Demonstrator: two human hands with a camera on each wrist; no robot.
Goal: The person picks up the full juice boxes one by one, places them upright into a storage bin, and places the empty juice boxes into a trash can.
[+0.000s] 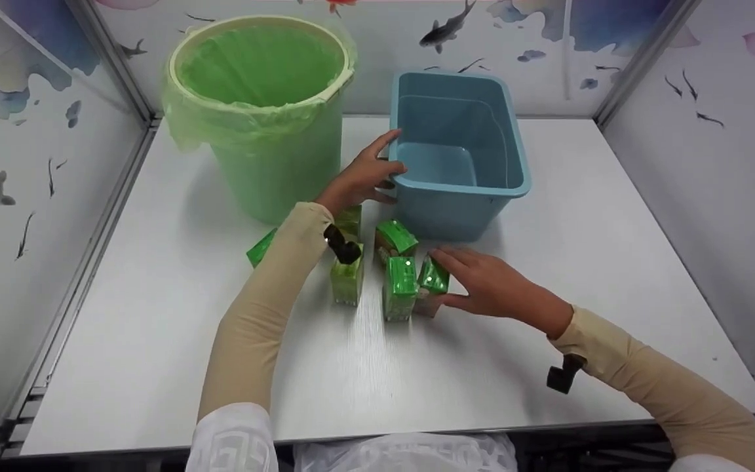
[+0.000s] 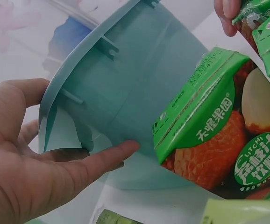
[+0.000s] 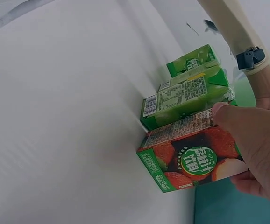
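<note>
My left hand [image 1: 364,174] is at the left rim of a blue plastic tub [image 1: 459,213]. Its fingers hold that edge, with one stretched along the outer wall in the left wrist view. My right hand [image 1: 492,282] grips a litchi juice box [image 3: 198,158] near its green top, thumb on one side and fingers on the other. This carton stands beside a green juice box [image 1: 400,288]. Another litchi box [image 2: 214,126] stands just behind, close to the tub's front. Nearer the left forearm is a yellow-green carton [image 1: 347,282].
A tall bin [image 1: 279,164] with a green liner stands left of the tub. Another green carton [image 1: 261,249] shows partly behind the left sleeve. Printed panels [image 1: 712,164] with fish wall in the white table [image 1: 351,380] at the back and sides.
</note>
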